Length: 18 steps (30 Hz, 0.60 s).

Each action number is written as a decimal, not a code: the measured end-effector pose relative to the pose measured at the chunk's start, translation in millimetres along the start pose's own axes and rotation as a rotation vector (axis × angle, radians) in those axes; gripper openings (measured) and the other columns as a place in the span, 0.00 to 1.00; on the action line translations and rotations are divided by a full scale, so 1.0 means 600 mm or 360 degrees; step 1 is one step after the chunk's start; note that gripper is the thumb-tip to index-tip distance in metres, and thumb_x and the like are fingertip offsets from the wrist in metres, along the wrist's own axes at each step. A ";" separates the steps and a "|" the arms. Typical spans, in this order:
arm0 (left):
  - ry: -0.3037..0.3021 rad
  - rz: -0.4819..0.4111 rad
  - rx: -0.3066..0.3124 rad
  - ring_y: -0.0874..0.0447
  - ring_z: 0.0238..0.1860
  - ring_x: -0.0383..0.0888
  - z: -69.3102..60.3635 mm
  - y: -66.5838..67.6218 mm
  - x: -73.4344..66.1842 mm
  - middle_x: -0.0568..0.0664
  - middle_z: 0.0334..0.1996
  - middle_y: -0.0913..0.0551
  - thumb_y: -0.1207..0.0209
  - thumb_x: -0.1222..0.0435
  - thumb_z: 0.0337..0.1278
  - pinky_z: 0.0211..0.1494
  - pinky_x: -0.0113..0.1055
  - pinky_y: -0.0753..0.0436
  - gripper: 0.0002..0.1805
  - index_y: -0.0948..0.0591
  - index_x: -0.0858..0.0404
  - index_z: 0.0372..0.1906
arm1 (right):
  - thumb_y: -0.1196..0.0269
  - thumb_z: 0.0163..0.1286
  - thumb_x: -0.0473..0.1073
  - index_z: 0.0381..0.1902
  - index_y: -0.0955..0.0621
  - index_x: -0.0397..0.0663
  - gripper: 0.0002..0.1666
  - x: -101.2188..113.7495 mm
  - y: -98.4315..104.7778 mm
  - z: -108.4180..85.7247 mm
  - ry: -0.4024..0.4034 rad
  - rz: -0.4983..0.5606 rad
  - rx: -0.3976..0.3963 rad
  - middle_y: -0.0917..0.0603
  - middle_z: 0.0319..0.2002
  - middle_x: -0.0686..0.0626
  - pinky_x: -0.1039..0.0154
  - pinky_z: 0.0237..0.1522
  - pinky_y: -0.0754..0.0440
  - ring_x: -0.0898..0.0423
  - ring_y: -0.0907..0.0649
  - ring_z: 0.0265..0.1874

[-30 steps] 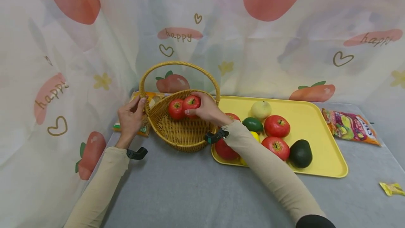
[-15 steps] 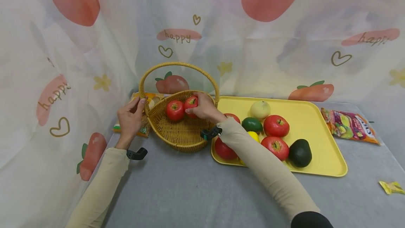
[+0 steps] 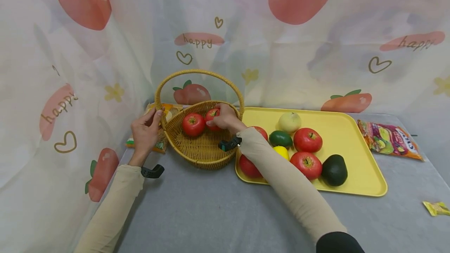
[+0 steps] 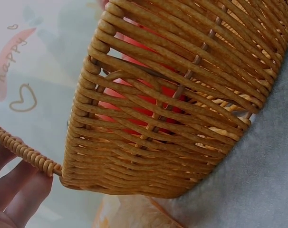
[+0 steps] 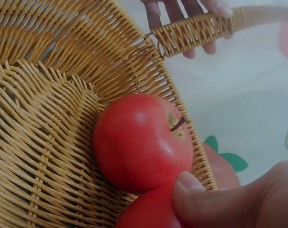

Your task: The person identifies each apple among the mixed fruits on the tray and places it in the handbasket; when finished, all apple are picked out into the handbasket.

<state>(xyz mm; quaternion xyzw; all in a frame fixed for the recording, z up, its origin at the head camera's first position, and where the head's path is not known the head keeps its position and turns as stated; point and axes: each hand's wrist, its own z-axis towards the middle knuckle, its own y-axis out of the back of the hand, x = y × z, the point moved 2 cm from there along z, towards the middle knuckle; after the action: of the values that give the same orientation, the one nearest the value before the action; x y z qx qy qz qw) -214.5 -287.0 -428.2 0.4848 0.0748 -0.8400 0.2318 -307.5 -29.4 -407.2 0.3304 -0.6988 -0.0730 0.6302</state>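
A woven wicker basket [image 3: 200,153] with a tall arched handle stands at the back left of the table. The left hand [image 3: 145,130] pinches the handle's left base; in the left wrist view its fingers [image 4: 32,192] lie against the wrapped handle. Inside the basket, the right hand [image 3: 226,118] holds a red apple [image 3: 212,117] by its right side, the thumb on its front. Another red apple [image 3: 193,124] lies just left of it in the basket. In the right wrist view this second apple [image 5: 141,142] touches the held apple [image 5: 151,211].
Right of the basket, a yellow tray [image 3: 362,167] bears several red apples [image 3: 307,140], a dark avocado [image 3: 334,170], a green fruit [image 3: 280,138] and a pale round fruit [image 3: 290,122]. Snack packets [image 3: 390,139] lie right of the tray and behind the basket. A small yellow wrapper [image 3: 436,208] lies far right.
The left apple in the basket has rolled a little to the left, with a gap opening beside the held apple. The right wrist has shifted slightly left; the left hand stays on the handle.
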 end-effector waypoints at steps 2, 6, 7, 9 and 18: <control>0.0001 0.0002 0.0003 0.07 0.48 0.40 0.000 0.001 0.001 0.64 0.55 0.11 0.37 0.61 0.77 0.40 0.31 0.10 0.21 0.18 0.65 0.67 | 0.25 0.68 0.39 0.79 0.32 0.39 0.45 -0.002 -0.003 0.004 -0.0008 0.0012 -0.0013 0.25 0.69 0.35 0.46 0.68 0.20 0.39 0.22 0.66; 0.0006 -0.0006 0.0003 0.08 0.49 0.41 0.001 0.001 0.001 0.63 0.55 0.11 0.37 0.62 0.77 0.40 0.30 0.10 0.21 0.18 0.66 0.67 | 0.24 0.67 0.40 0.78 0.32 0.40 0.46 -0.006 -0.005 0.009 -0.0008 -0.0005 -0.0044 0.25 0.69 0.36 0.46 0.68 0.20 0.39 0.23 0.67; 0.0009 -0.0006 0.0001 0.08 0.48 0.39 0.002 0.000 0.001 0.63 0.55 0.11 0.37 0.62 0.77 0.41 0.29 0.10 0.21 0.18 0.66 0.67 | 0.24 0.67 0.40 0.78 0.32 0.40 0.46 -0.006 -0.005 0.010 -0.0004 -0.0010 -0.0049 0.25 0.70 0.36 0.46 0.68 0.21 0.39 0.23 0.67; 0.0008 -0.0008 0.0000 0.10 0.46 0.31 0.003 0.000 0.002 0.63 0.55 0.11 0.37 0.62 0.77 0.40 0.28 0.11 0.21 0.19 0.67 0.67 | 0.24 0.67 0.41 0.79 0.32 0.41 0.47 -0.008 -0.006 0.011 0.0003 -0.0019 -0.0056 0.25 0.70 0.36 0.45 0.69 0.21 0.39 0.23 0.67; 0.0014 0.0001 -0.0004 0.10 0.46 0.31 0.001 0.001 0.005 0.62 0.55 0.11 0.37 0.62 0.77 0.39 0.28 0.11 0.21 0.19 0.66 0.67 | 0.23 0.66 0.41 0.81 0.37 0.39 0.52 -0.015 -0.012 0.008 0.0095 -0.0076 -0.0043 0.27 0.72 0.35 0.46 0.70 0.22 0.39 0.24 0.69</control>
<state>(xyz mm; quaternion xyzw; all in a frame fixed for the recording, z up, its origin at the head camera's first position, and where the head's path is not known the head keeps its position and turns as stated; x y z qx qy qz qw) -215.8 -288.3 -430.2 0.4882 0.0768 -0.8378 0.2323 -309.3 -31.4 -419.1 0.3404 -0.6706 -0.0875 0.6532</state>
